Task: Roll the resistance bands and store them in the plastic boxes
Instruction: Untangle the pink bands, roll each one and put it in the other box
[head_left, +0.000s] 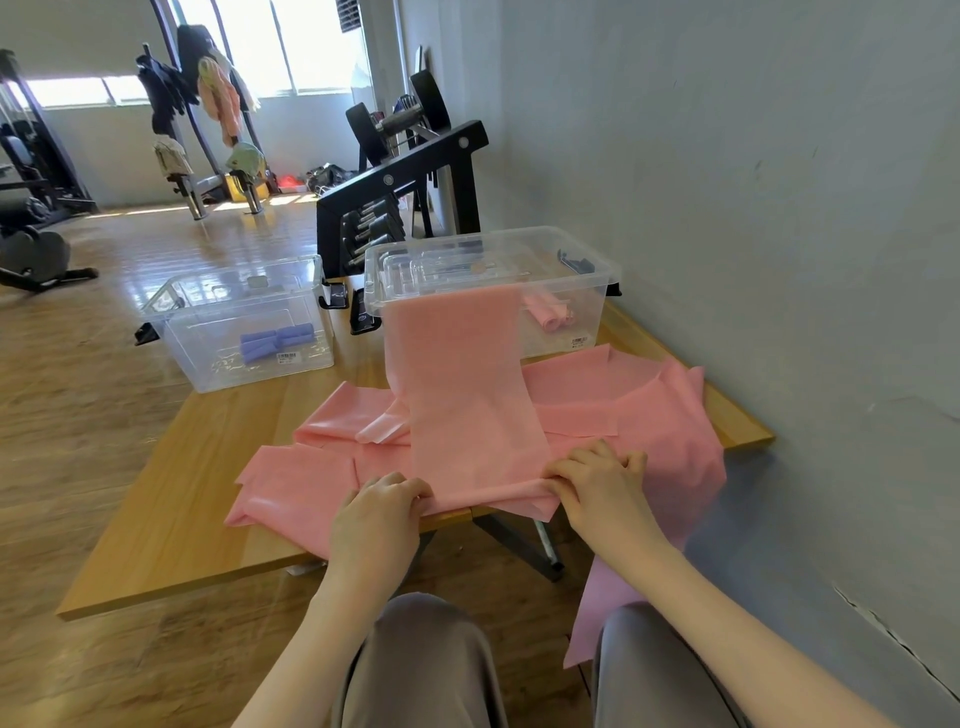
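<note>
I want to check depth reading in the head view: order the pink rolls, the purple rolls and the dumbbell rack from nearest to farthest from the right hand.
From the right hand:
1. Pink rolls, inside the right clear box, straight ahead.
2. Purple rolls, inside the left clear box, ahead and left.
3. Dumbbell rack, beyond both boxes.

a: your left hand (382, 506) sits knuckles up, fingers curled, pinching the near edge of the pink band (467, 415).
b: and your right hand (597, 480)?
a: same pose, fingers curled on that edge. both forearms bare, reaching forward side by side, hands apart.
</note>
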